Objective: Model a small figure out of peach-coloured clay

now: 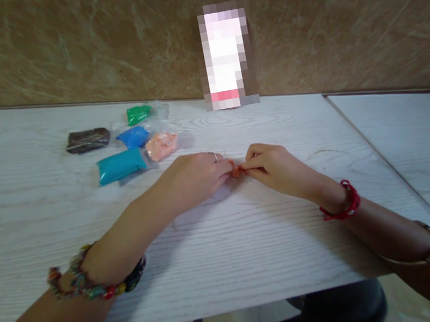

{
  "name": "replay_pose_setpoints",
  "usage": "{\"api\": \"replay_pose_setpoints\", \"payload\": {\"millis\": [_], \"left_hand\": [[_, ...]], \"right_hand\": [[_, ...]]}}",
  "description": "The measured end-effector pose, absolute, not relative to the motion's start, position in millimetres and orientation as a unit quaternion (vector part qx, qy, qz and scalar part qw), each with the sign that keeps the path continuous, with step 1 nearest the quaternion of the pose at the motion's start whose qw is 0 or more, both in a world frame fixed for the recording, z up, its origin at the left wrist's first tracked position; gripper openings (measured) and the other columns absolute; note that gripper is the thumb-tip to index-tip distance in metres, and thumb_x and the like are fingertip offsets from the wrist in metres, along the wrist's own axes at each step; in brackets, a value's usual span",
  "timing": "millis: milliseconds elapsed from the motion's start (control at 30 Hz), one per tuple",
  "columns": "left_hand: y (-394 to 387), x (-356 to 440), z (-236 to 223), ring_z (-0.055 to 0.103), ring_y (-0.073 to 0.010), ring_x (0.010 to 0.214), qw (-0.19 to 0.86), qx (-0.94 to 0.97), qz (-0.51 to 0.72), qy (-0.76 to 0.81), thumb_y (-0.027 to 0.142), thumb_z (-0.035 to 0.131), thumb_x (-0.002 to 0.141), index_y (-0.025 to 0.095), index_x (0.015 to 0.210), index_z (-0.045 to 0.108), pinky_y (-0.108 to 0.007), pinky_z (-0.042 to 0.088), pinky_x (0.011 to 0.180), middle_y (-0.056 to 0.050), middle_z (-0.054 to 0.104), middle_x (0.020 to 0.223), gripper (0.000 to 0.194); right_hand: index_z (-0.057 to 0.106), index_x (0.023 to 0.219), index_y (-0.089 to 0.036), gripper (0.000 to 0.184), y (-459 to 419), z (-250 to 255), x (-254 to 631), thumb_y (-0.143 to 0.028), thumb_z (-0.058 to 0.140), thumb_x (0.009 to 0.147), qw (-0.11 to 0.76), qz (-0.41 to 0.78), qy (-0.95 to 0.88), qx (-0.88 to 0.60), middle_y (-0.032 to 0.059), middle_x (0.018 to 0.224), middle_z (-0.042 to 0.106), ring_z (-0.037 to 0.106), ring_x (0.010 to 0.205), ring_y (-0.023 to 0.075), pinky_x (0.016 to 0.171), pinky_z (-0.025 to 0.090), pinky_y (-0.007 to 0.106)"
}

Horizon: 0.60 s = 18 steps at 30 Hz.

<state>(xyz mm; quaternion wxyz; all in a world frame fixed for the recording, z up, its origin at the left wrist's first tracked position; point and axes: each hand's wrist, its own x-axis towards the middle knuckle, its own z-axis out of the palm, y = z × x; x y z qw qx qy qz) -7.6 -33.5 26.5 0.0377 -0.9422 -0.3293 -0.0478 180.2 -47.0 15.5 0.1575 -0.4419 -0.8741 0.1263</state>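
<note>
A small lump of orange-brown modelling clay (237,169) is pinched between my two hands, just above the white table. My left hand (203,175) grips its left side with closed fingers; a ring sits on one finger. From the other side, my right hand (272,165) pinches the lump between thumb and fingertips. Fingers cover part of the clay, so its full shape is hidden. Nearest to my left hand lies a clear packet of peach clay (162,146), with a teal packet (121,166) beside it.
Behind these lie a blue packet (134,137), a green packet (139,114) and a dark brown packet (88,140). A blurred-out upright phone-like object (224,54) leans on the brown marbled wall (96,54). A seam crosses the white wood-grain table (218,271) at right.
</note>
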Motion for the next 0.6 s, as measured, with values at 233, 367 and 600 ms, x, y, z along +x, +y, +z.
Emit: {"api": "replay_pose_setpoints", "payload": {"millis": [233, 367, 600], "left_hand": [[-33.8, -8.9, 25.7, 0.059, -0.0118, 0.064, 0.048, -0.937, -0.054, -0.341, 0.029, 0.040, 0.088, 0.022, 0.094, 0.065, -0.021, 0.036, 0.050, -0.002, 0.067, 0.078, 0.026], [-34.1, -9.6, 26.8, 0.059, -0.0115, 0.065, 0.059, -0.934, -0.055, -0.349, 0.031, 0.040, 0.088, 0.020, 0.092, 0.065, -0.021, 0.034, 0.049, -0.003, 0.067, 0.080, 0.028], [-35.7, -8.0, 24.4, 0.059, -0.0136, 0.062, 0.061, -0.929, -0.042, -0.362, 0.035, 0.042, 0.087, 0.019, 0.091, 0.066, -0.023, 0.033, 0.048, -0.003, 0.067, 0.078, 0.029]], "right_hand": [[0.073, 0.081, -0.019, 0.022, -45.7, 13.0, 182.6, -0.011, 0.052, 0.080, 0.197, 0.141, -0.851, -0.465, 0.0031, 0.077, 0.061, 0.054, 0.069, 0.0099, 0.064, 0.040, 0.022], [0.073, 0.081, -0.019, 0.022, -46.7, 14.0, 183.2, -0.011, 0.053, 0.080, 0.183, 0.127, -0.858, -0.463, 0.0033, 0.077, 0.061, 0.054, 0.069, 0.0098, 0.065, 0.041, 0.022], [0.073, 0.084, -0.019, 0.022, -49.6, 16.9, 182.8, -0.012, 0.053, 0.080, 0.164, 0.115, -0.868, -0.455, 0.0040, 0.076, 0.061, 0.054, 0.068, 0.0100, 0.063, 0.041, 0.021]]}}
